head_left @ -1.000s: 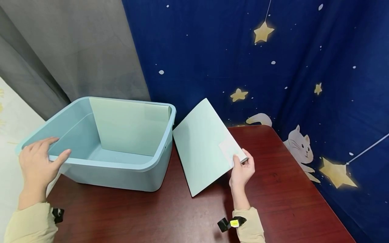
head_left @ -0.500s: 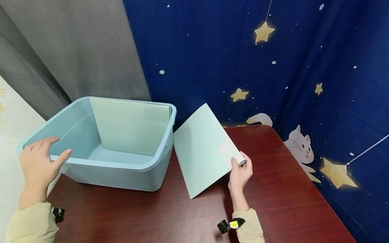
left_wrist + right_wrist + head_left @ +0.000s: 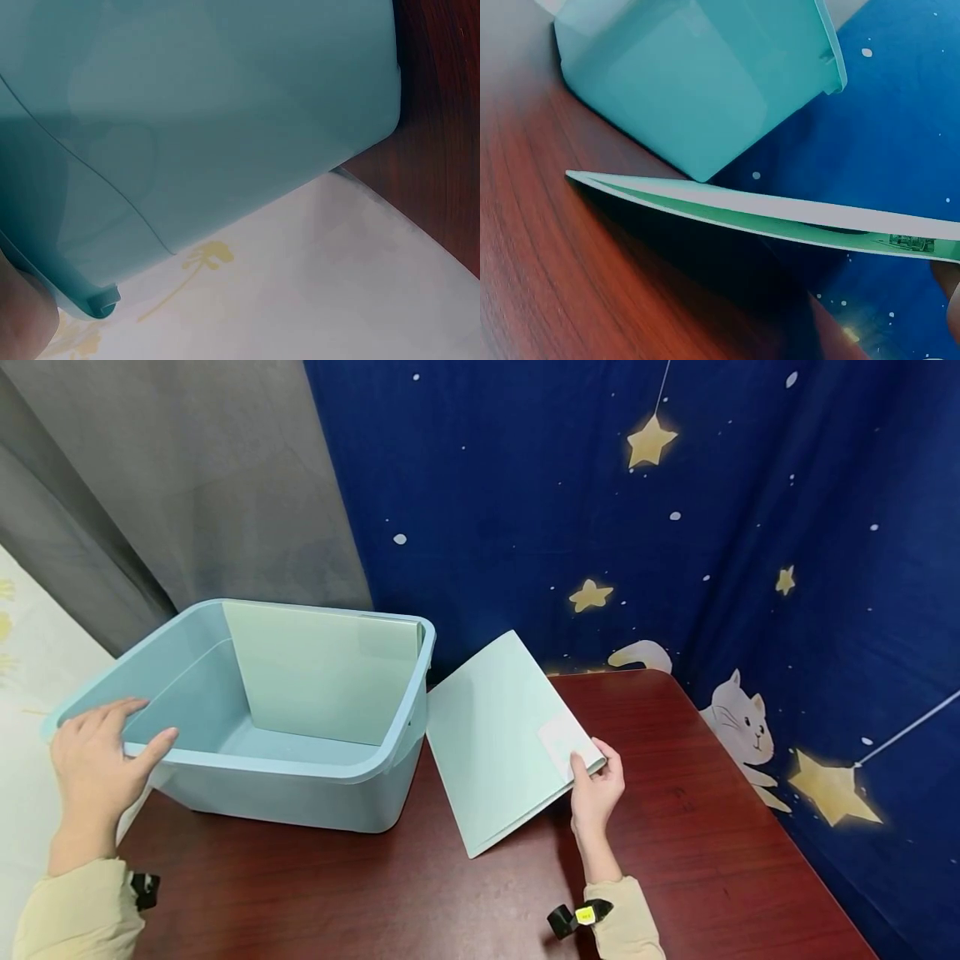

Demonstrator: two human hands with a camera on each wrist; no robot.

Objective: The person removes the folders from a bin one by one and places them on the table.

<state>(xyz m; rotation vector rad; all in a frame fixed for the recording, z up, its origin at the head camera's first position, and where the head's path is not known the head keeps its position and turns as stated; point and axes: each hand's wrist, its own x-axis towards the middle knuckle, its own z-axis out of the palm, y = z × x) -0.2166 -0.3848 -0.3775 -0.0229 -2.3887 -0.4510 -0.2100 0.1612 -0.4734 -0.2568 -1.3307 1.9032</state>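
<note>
My right hand [image 3: 596,789] pinches a pale green file folder [image 3: 495,727] by its spine corner, thumb over a white label. The folder slants down to the left beside the bin. In the right wrist view, the folder [image 3: 727,206] is seen edge-on, slightly parted, with a metal clip [image 3: 911,242] inside. My left hand [image 3: 97,764] grips the rim of a light blue plastic bin [image 3: 285,767] at its near left corner, fingers over the edge. Inside the bin, a second pale green folder [image 3: 322,672] stands upright against the back wall.
The dark red-brown wooden table [image 3: 712,827] carries the bin at its left. A blue star-print curtain [image 3: 525,485] and a grey curtain [image 3: 225,485] hang behind. White patterned cloth [image 3: 315,277] lies below the bin's left side.
The right hand has moved slightly down, lowering the folder. Its top corner has dropped and its lower edge now shows both covers. The left hand and bin have stayed put.
</note>
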